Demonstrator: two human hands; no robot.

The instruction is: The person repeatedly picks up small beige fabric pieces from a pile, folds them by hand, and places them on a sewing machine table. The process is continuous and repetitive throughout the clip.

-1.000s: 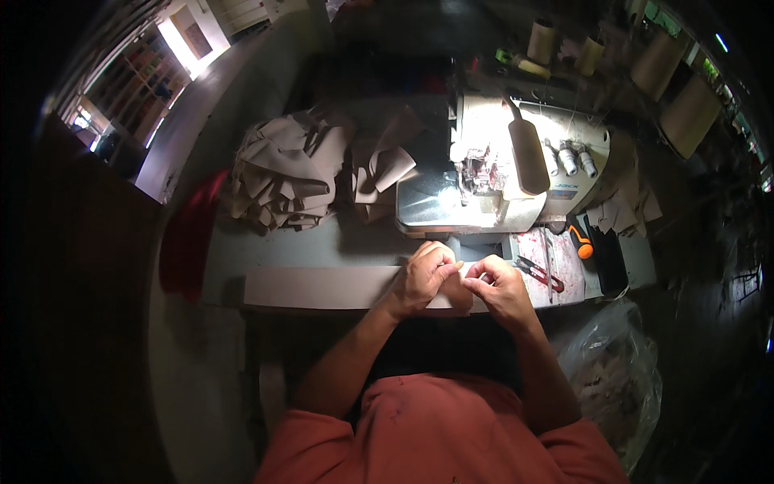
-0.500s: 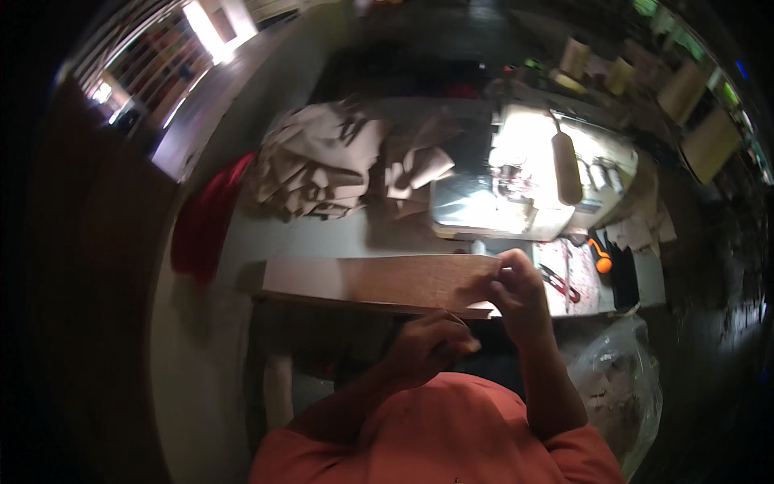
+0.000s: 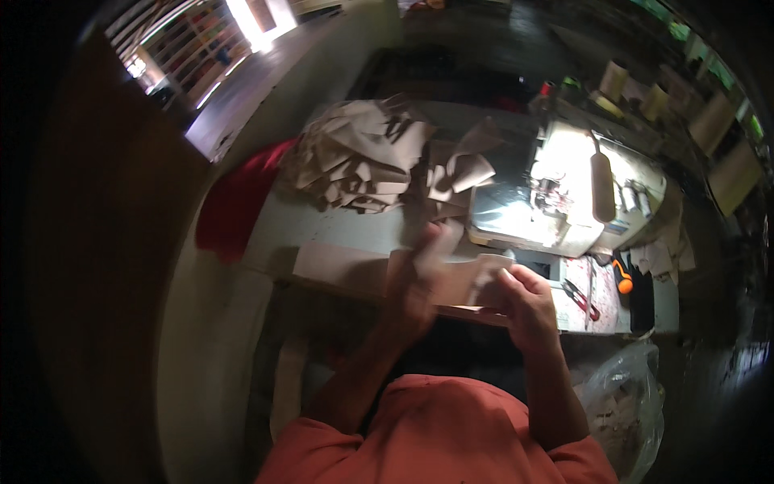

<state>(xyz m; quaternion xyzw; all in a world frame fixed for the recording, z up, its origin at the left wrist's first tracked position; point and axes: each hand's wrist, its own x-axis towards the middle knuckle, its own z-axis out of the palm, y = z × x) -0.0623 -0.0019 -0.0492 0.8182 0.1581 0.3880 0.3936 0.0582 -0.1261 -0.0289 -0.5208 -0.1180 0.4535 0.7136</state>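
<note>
A beige fabric strip (image 3: 459, 278) lies along the front edge of the table, its left stretch (image 3: 343, 266) paler than the rest. My right hand (image 3: 530, 305) is closed on the strip's right end, thumb on top, and lifts that end a little. Over the middle of the strip is my left hand (image 3: 421, 278), smeared by motion, so its fingers cannot be read. Just beyond the strip stands a sewing machine (image 3: 592, 230), brightly lit around its needle area.
A heap of beige fabric pieces (image 3: 359, 157) sits at the back left, with a smaller pile (image 3: 459, 173) beside it. Red cloth (image 3: 242, 202) hangs at the left edge. Red-handled snips (image 3: 580, 300) lie at right, above a clear plastic bag (image 3: 625, 395). Thread cones (image 3: 613, 81) stand behind.
My left hand has moved up and away from me, from below the table edge to over the strip. My right hand still grips the right end. The whole view has shifted slightly.
</note>
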